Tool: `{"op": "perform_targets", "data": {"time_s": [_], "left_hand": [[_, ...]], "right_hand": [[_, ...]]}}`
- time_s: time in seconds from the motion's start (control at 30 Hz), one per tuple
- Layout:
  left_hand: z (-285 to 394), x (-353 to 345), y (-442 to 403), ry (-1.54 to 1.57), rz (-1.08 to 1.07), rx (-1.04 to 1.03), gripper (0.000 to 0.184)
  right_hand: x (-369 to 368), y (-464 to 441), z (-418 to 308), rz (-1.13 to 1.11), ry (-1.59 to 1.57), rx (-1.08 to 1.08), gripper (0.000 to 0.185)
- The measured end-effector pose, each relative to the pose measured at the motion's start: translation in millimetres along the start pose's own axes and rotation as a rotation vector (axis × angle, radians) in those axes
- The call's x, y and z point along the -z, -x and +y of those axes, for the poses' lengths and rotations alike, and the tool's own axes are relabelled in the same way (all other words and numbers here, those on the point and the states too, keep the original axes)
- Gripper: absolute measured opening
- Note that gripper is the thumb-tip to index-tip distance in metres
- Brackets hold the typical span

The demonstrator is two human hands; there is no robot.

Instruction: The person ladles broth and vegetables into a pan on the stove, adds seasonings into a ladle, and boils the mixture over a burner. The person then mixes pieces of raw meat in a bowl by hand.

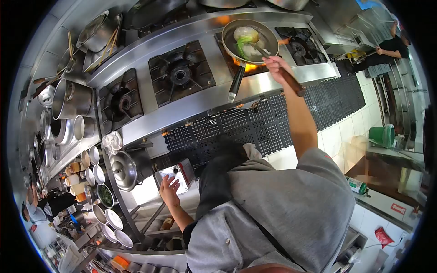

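A round frying pan [271, 42] sits over a lit burner, with orange flames showing at its edge. Inside lie a pale round mass and green stalks [241, 49]. My right hand [278, 68] is closed around a long utensil with a dark wooden handle [292, 83]; its metal end reaches into the pan. The black pan handle [236, 83] points toward me, and neither hand touches it. My left hand [169, 187] hangs low on the left with its fingers apart, holding nothing, near a white and red box [185, 175].
Unlit burners [181, 75] flank the pan. At the left stand metal pots [72, 99], a lidded pot [123, 170] and several small containers [105, 195]. A black perforated mat [255, 125] covers the floor. Other people appear at far right [391, 51] and far left [41, 207].
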State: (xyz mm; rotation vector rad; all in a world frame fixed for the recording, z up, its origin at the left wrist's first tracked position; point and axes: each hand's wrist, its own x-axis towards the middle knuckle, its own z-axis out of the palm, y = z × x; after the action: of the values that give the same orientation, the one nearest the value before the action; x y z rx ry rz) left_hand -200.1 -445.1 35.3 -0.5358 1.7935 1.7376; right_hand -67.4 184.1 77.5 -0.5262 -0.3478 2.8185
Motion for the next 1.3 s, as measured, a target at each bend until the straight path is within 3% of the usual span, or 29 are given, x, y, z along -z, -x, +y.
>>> {"op": "perform_targets", "data": {"time_s": [0.07,0.13,0.2,0.3,0.33,0.4,0.43,0.57,0.63,0.67,0.73,0.77,0.8,0.87,0.93,1.0,1.03,1.3], "left_hand": [[-3.7,-19.2,0.8,-0.004,-0.017,-0.008,0.048],[-7.6,-35.2,-0.5,0.006,-0.018,0.009,0.046],[-7.3,-47.3,3.3,-0.038,-0.056,0.012,0.046],[-3.6,-60.8,4.8,-0.113,-0.031,-0.006,0.045],[-4.0,-62.4,2.5,-0.162,-0.013,-0.026,0.044],[-10.3,-60.3,-2.7,-0.202,-0.022,-0.016,0.049],[-10.7,-62.4,-3.6,-0.207,-0.020,-0.016,0.048],[-12.9,-74.0,-5.1,-0.217,-0.015,-0.021,0.046],[-13.9,-78.1,-4.1,-0.221,-0.024,-0.028,0.046],[-13.1,-82.2,-1.2,-0.204,-0.002,-0.026,0.041],[-16.0,-82.9,0.3,-0.184,0.023,-0.022,0.036],[-21.5,-79.7,-3.0,-0.168,0.020,-0.004,0.037],[-26.3,-76.5,-6.1,-0.150,0.019,0.012,0.038],[-35.5,-70.8,-10.9,-0.161,0.031,0.028,0.038],[-49.4,-62.5,-15.7,-0.150,0.024,0.066,0.038],[-75.3,-47.2,-22.0,-0.155,0.031,0.117,0.033],[-97.5,-34.7,-27.7,-0.161,0.034,0.169,0.029],[-226.7,33.6,-17.1,-0.521,0.045,0.446,0.026]], "right_hand": [[-15.4,10.9,0.5,0.054,-0.013,-0.003,0.021],[-35.7,13.2,9.9,0.323,0.519,0.082,0.021],[-34.9,18.7,0.0,0.339,0.656,0.094,0.018],[-30.5,30.2,-15.4,0.363,1.309,0.169,0.016],[-34.4,31.7,-12.1,0.359,1.310,0.168,0.016],[-44.1,41.4,3.6,0.521,2.011,0.550,0.019],[-36.0,37.1,1.4,0.651,2.084,0.493,0.025],[-7.3,18.8,0.3,0.608,2.140,0.708,0.023],[-8.2,10.3,2.1,0.487,1.397,0.220,0.017],[-12.7,11.2,4.4,0.482,1.398,0.221,0.017],[-22.1,18.7,10.4,0.267,0.700,0.192,0.012],[-20.1,19.8,4.8,0.271,0.474,0.104,0.015],[5.6,15.9,-8.2,-0.056,0.097,-0.065,0.021],[-11.2,31.7,-7.7,-0.143,-0.133,-0.127,0.025],[-26.1,42.8,-2.1,-0.102,-0.042,-0.088,0.022],[-53.7,60.5,7.7,0.289,0.644,0.096,0.018],[-66.8,67.5,14.2,0.284,0.858,0.181,0.014],[-85.8,88.3,19.3,0.523,1.297,0.394,0.024]]}}
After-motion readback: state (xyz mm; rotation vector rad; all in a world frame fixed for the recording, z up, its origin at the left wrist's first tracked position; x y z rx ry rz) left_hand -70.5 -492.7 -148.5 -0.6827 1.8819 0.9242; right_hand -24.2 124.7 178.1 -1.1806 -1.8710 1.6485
